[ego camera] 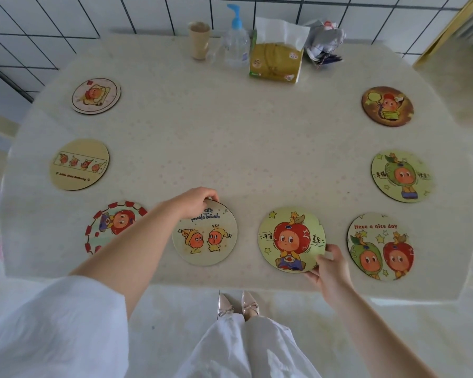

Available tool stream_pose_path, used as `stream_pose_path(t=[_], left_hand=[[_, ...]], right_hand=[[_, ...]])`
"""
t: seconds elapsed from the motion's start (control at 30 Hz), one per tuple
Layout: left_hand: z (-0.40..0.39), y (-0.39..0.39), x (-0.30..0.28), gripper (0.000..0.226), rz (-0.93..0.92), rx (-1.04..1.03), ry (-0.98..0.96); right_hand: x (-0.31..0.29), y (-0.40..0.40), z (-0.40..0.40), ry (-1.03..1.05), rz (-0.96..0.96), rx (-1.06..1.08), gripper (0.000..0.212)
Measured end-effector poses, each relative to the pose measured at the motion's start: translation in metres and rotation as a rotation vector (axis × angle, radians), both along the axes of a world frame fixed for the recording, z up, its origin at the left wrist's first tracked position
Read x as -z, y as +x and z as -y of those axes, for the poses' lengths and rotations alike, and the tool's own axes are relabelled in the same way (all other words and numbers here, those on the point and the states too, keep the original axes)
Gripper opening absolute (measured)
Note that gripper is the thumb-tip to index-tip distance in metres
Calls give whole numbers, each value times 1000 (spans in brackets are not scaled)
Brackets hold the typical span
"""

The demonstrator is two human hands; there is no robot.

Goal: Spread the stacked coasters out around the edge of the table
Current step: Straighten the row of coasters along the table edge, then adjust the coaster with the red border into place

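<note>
Several round cartoon coasters lie flat around the pale table (230, 137). My left hand (195, 201) grips the far edge of the "Twinkle Twinkle" coaster (206, 238) near the front edge. My right hand (329, 266) pinches the right rim of the red-apple coaster (291, 240) beside it. My left forearm hides part of the red-bordered coaster (112, 225). Others lie at the left (79, 164), far left (96, 96), far right (387, 106), right (400, 176) and front right, the "Have a nice day" coaster (380, 246).
At the table's back edge stand a paper cup (199, 39), a pump bottle (235, 42), a tissue pack (277, 55) and a crumpled wrapper bundle (324, 42). A tiled wall runs behind. My shoes (238, 305) show below the front edge.
</note>
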State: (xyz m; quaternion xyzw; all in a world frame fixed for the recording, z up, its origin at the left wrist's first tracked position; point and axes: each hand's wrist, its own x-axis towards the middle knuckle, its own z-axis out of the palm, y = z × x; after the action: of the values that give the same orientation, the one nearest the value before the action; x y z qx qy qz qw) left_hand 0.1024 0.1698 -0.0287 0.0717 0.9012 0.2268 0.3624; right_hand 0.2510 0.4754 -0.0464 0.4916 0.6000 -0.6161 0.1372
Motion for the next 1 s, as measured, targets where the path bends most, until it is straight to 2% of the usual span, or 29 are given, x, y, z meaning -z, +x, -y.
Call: stream_pose_path(t=[0.1, 0.27, 0.37, 0.47, 0.57, 0.77, 1.0], left_hand=[[0, 7, 4, 27, -102, -70, 4], [-4, 18, 11, 35, -225, -106, -49], [-5, 23, 11, 39, -268, -92, -80], [-4, 30, 12, 45, -289, -111, -104], [3, 41, 13, 48, -286, -172, -84], [36, 72, 16, 45, -301, -327, -16], [134, 76, 10, 39, -370, -423, -47]], right_hand=[[1, -1, -3, 67, 5, -75, 23], [7, 1, -11, 168, 41, -193, 19], [6, 1, -15, 255, 87, -293, 27], [-6, 0, -16, 450, 114, -460, 34], [-21, -7, -10, 587, 33, -563, 43], [-37, -39, 43, 507, -82, -739, 33], [-36, -66, 153, 366, -127, -902, 30]])
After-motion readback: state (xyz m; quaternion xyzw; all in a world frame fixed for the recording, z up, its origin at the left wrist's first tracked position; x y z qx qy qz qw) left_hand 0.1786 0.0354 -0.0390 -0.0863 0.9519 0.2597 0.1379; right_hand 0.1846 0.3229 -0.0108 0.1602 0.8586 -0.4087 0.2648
